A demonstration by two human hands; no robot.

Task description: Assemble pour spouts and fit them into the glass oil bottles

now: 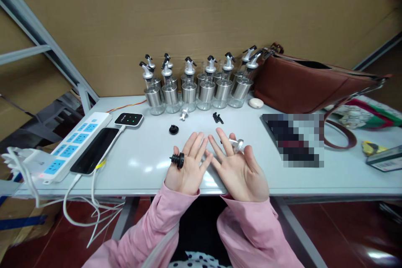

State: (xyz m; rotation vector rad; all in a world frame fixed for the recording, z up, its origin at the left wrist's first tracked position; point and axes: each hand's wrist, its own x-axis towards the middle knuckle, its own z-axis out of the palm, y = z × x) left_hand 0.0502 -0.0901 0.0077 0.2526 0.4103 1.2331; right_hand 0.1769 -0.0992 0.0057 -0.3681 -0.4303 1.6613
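With fingers outspread, the left hand (189, 169) bears a black ribbed plastic stopper (178, 160), the right hand (239, 171) beside a silver angled spout (239, 145).

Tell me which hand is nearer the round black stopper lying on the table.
Left. The left hand is just this side of the black stopper and slightly to its right, close but not touching; the right hand is farther off to the right.

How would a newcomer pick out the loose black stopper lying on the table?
Find the row of metal-banded bottles along the back of the table. In front of the row's left part, nearer than a silver piece, lies the round black stopper. Unlike the black piece at the left hand, it sits directly on the table, untouched.
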